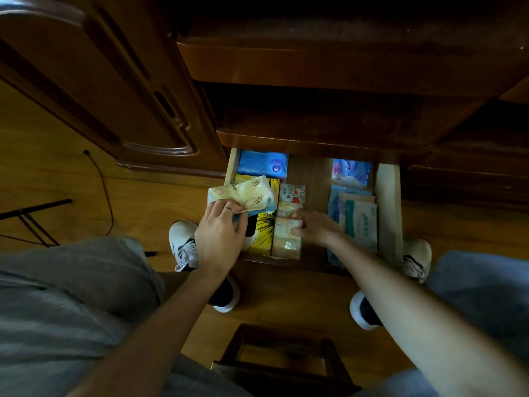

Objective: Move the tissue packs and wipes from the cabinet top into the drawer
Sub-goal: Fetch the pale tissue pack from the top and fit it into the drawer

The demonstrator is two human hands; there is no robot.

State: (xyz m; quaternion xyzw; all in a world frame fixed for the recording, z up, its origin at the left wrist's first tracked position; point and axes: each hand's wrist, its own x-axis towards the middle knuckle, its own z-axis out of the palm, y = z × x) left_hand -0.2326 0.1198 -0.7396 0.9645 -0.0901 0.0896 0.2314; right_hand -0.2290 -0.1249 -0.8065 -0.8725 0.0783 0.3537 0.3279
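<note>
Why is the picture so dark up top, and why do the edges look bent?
Head view: light reaches only the open drawer and floor, leaving the cabinet top in deep shadow; the wide-angle lens bows the edges and stretches the forearms; the left hand and right hand look slightly soft.

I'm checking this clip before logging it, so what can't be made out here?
- Head view: dark wooden cabinet top is too dark to show any packs left.
- Small beige tissue pack: right hand covers part.
- Pale yellow crinkled pack: left hand hides its near end.
</note>
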